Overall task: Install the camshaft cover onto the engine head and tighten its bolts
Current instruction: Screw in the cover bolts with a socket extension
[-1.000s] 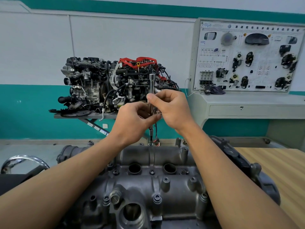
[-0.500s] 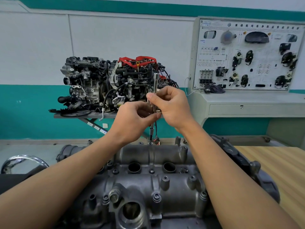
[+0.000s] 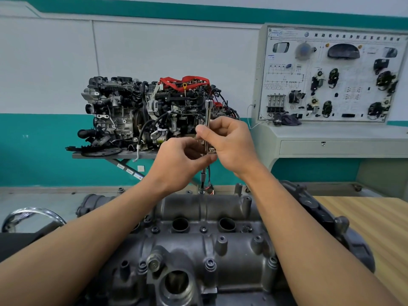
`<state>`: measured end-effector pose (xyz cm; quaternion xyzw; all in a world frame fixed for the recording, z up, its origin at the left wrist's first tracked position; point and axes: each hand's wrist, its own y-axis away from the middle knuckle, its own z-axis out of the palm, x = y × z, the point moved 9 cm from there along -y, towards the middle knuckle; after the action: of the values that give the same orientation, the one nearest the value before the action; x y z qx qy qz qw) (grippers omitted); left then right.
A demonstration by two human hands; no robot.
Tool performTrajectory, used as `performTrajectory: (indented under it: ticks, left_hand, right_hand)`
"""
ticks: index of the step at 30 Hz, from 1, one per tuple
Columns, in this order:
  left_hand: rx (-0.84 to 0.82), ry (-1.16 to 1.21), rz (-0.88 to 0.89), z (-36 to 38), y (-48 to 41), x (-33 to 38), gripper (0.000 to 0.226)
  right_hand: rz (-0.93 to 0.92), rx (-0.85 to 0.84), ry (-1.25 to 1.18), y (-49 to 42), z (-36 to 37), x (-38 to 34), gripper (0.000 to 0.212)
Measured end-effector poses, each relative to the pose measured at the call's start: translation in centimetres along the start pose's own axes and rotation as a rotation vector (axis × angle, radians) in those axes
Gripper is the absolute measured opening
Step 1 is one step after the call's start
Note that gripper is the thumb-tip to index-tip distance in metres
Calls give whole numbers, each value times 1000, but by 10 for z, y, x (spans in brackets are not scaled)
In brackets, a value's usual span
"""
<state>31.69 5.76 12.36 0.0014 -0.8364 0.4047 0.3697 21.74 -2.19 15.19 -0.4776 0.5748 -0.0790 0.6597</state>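
The left hand [image 3: 183,161] pinches the driver [image 3: 207,127] low on its shaft; the right hand [image 3: 229,143] grasps it higher, tip on a far-edge bolt [image 3: 201,191] of the seated camshaft cover [image 3: 198,246]. A tilted shaft could slip off or cross-thread

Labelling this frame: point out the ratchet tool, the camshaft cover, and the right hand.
ratchet tool [image 3: 208,113], head view, upper shaft above the fingers
camshaft cover [image 3: 238,259], head view, bare top casting
right hand [image 3: 231,144], head view, back of hand
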Motion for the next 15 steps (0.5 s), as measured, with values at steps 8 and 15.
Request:
performTrajectory:
  ticks: [8,15]
  left_hand:
    - [-62,-62,21,6,-1,0,15]
    - [-51,-39,3,5,1,-2,18]
  right_hand:
    - [44,-28,-87,0,3,1,16]
    - [-1,15,-13,-1,-1,0,15]
